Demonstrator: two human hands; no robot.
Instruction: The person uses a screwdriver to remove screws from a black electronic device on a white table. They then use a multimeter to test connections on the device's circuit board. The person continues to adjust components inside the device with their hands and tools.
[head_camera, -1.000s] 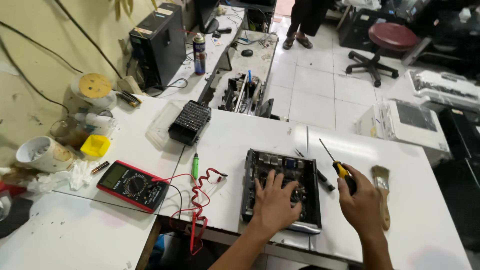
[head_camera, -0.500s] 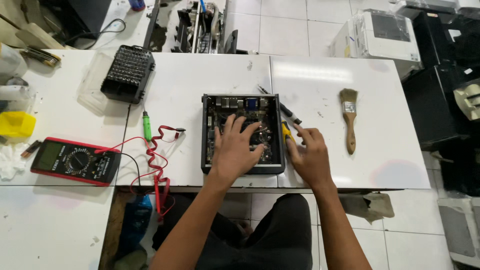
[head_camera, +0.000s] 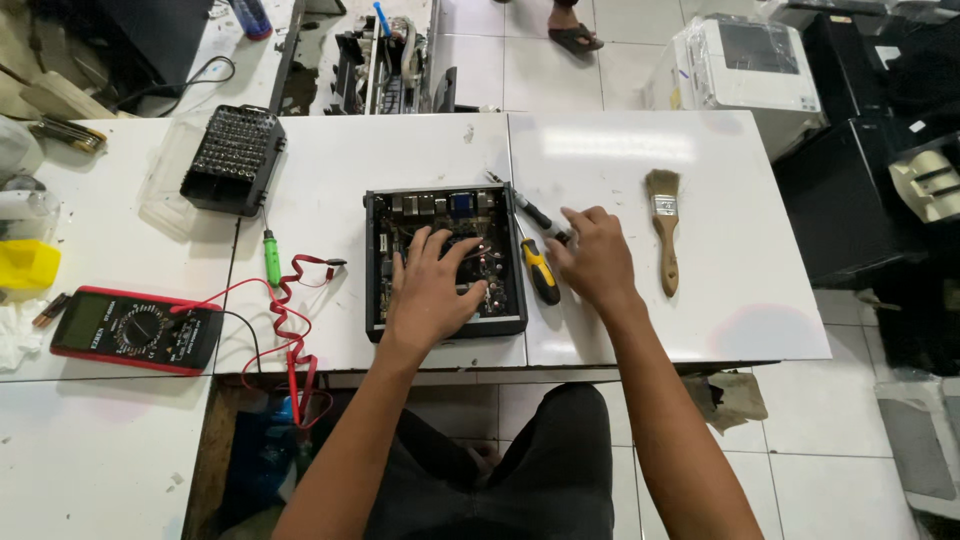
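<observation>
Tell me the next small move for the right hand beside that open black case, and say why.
Probably close the right hand around the yellow-handled screwdriver and lift it. It lies on the white table just right of the open black case, at that hand's fingertips, while the left hand rests spread on the board inside, steadying it.
</observation>
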